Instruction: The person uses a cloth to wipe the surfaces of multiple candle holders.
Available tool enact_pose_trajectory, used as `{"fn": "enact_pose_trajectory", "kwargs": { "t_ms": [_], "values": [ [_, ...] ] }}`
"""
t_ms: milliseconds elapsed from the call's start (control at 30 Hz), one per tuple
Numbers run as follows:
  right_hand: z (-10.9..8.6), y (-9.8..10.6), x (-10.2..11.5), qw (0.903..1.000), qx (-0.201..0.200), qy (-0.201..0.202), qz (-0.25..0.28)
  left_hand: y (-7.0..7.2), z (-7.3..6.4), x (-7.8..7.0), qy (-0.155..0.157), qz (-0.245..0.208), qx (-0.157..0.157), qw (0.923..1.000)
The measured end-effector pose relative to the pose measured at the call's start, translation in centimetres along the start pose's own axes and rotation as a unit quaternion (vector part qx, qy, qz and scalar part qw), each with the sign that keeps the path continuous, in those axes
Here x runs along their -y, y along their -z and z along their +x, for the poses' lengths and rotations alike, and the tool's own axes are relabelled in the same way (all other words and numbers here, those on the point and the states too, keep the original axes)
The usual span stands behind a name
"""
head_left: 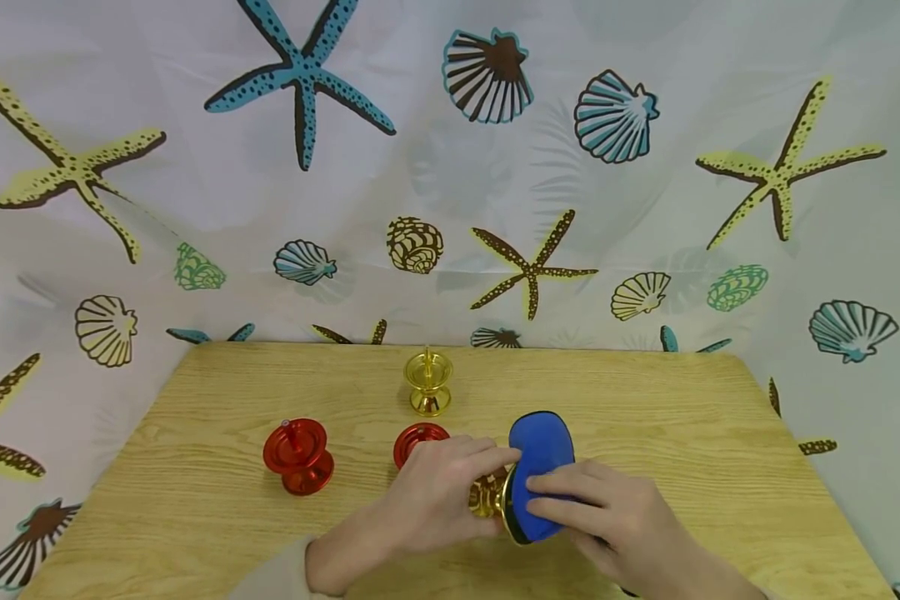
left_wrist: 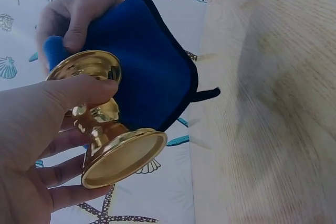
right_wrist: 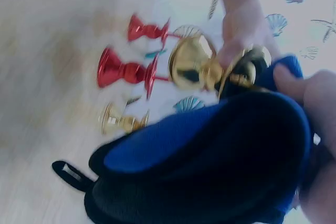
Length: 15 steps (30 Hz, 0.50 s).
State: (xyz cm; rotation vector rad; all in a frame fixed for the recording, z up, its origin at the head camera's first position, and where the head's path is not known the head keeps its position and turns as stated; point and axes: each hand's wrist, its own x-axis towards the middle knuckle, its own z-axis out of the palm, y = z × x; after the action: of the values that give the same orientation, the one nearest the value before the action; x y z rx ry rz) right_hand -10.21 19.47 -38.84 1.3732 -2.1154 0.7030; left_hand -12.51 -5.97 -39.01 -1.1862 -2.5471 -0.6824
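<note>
My left hand (head_left: 437, 493) grips a shiny gold candle holder (head_left: 484, 497) round its waist, thumb on one side and fingers on the other. In the left wrist view the candle holder (left_wrist: 97, 136) lies tilted, its round foot facing the camera. My right hand (head_left: 624, 515) pinches a blue cloth (head_left: 546, 454) with black edging against the candle holder's cup. The cloth covers much of the cup's far side. A short black loop (right_wrist: 72, 176) sticks out from the folded cloth in the right wrist view.
On the wood-grain table (head_left: 217, 392) a red candle holder (head_left: 298, 454) stands at left. Another red candle holder (head_left: 418, 435) is partly hidden behind my left hand. A smaller gold candle holder (head_left: 428, 382) stands upright farther back. A shell-and-starfish patterned curtain (head_left: 435, 167) hangs behind.
</note>
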Motion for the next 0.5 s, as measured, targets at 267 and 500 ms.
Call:
{"fn": "enact_pose_trajectory", "kwargs": {
  "t_ms": [267, 500],
  "values": [
    [-0.22, 0.20, -0.69, 0.9983, 0.010, 0.054, -0.022, -0.06, 0.06, -0.21, 0.004, 0.017, 0.034, 0.9993],
    [-0.33, 0.39, 0.07, 0.9926, -0.026, -0.107, 0.051, -0.61, -0.12, -0.46, -0.022, 0.086, -0.038, 0.9954]
  ]
}}
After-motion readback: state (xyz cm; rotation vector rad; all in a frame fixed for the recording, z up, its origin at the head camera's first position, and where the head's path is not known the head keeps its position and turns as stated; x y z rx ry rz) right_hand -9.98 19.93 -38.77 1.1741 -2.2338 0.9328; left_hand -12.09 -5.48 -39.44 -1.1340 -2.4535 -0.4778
